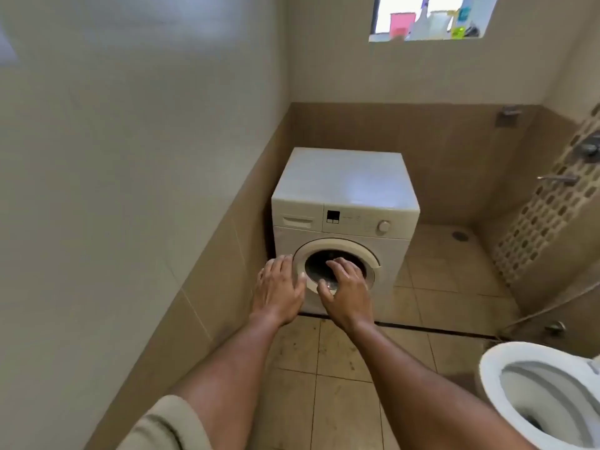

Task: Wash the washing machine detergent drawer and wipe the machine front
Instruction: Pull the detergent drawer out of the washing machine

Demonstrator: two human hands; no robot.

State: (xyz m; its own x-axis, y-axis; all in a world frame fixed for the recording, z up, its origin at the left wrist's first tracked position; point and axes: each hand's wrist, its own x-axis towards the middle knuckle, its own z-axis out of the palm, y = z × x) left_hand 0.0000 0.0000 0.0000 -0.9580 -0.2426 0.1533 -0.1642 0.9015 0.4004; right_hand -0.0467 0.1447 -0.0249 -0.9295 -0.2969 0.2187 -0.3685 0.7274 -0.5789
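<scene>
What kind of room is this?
A bathroom, most likely. There is a toilet, a shower tap on the tiled wall and a drain in the floor. A washing machine stands in the corner too.

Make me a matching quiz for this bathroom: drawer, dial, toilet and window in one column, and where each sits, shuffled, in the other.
Things:
1. drawer
2. dial
3. toilet
4. window

Places:
a. bottom right of the view
b. upper left of the machine front
c. top of the view
d. upper right of the machine front

Pairs: 1-b, 2-d, 3-a, 4-c
</scene>
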